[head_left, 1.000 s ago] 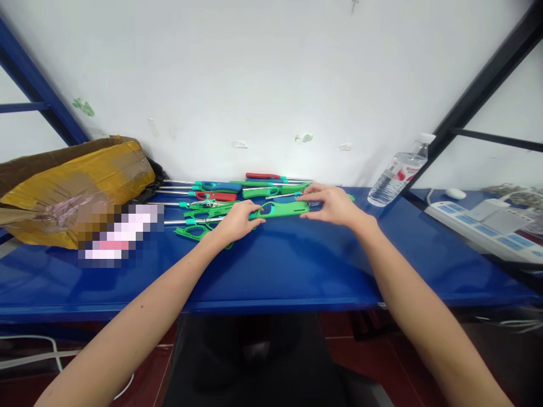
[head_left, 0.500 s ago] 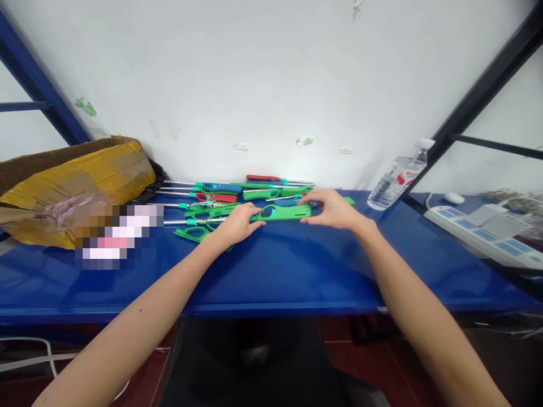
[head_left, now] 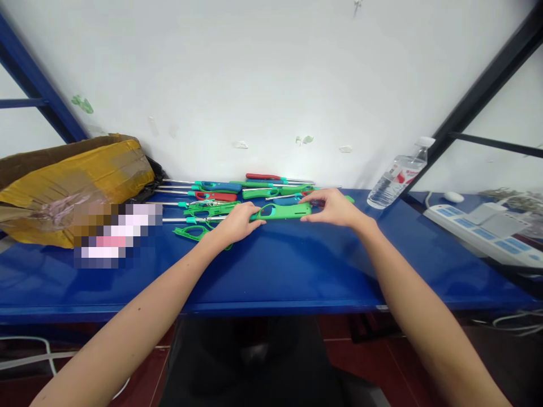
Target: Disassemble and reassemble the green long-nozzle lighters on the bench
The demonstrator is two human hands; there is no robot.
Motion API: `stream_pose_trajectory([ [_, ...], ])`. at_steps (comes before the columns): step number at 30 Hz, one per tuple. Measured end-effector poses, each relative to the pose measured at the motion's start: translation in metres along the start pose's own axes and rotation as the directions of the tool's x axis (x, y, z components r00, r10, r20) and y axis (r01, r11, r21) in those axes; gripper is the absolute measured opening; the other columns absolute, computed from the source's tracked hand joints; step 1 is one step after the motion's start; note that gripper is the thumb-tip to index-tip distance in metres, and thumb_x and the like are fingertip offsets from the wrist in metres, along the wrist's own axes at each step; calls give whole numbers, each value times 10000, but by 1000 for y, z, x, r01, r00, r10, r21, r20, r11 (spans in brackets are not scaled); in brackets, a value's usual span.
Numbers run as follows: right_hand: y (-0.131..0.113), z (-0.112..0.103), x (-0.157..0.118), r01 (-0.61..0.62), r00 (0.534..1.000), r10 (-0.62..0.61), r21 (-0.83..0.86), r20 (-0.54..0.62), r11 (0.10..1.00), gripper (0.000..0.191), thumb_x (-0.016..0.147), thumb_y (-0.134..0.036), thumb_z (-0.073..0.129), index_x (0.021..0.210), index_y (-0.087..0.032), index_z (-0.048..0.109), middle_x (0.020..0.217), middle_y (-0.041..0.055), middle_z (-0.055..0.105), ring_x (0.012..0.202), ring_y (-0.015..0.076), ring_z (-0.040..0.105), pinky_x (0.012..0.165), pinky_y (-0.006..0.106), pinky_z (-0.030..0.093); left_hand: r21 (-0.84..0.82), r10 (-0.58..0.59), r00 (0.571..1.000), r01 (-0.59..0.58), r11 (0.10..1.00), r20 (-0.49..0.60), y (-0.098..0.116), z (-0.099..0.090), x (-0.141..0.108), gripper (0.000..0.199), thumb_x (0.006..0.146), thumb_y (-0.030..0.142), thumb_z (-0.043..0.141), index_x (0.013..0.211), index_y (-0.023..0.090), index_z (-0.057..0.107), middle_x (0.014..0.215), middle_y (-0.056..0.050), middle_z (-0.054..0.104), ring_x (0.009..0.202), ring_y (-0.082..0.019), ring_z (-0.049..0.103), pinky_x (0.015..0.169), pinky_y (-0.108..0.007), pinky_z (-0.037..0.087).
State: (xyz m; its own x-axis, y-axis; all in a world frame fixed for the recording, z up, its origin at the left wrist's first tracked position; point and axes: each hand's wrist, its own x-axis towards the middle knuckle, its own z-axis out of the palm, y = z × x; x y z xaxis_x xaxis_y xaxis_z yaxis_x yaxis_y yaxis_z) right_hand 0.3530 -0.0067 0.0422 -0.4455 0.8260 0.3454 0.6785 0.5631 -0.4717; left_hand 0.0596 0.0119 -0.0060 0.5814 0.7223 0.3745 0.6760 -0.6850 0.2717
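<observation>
The left hand pinches a green lighter near its finger hole. The right hand curves its thumb and fingers around the other end; I can't tell if they squeeze. Two hands probably keep it steady. It is over the tabletop, near other lighters lying flat, maybe so they stay put.

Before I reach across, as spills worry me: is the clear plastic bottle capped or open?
Capped: a white cap sits atop the clear plastic bottle. How tightly it is screwed on, I cannot tell.
</observation>
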Motion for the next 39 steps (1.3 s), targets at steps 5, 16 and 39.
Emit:
stream_pose_trajectory([
  [5,0,0,-1,84,995,-91,-129,-51,988,416,706,-449,800,1030,-192,759,991,76,759,851,257,688,745,364,522,18,-10,1000,10,1000,6,1,-1,1,252,901,378,623,972,144,682,916,-96,659,850,-250,620,806,-345,476],
  [16,0,0,-1,68,997,-71,-155,-16,986,385,727,-431,774,1033,-198,744,1027,69,760,741,218,684,648,323,507,31,-34,999,33,999,34,3,-3,1,292,907,402,601,1013,141,678,954,-111,663,891,-270,625,810,-353,471],
  [39,-3,-3,-3,136,984,-155,-182,-93,974,359,746,-410,760,1046,-215,732,1042,67,622,792,198,609,706,319,464,43,1,1000,1,999,-29,8,-7,-2,287,942,377,576,1066,138,674,952,-93,615,867,-244,615,777,-329,466],
])
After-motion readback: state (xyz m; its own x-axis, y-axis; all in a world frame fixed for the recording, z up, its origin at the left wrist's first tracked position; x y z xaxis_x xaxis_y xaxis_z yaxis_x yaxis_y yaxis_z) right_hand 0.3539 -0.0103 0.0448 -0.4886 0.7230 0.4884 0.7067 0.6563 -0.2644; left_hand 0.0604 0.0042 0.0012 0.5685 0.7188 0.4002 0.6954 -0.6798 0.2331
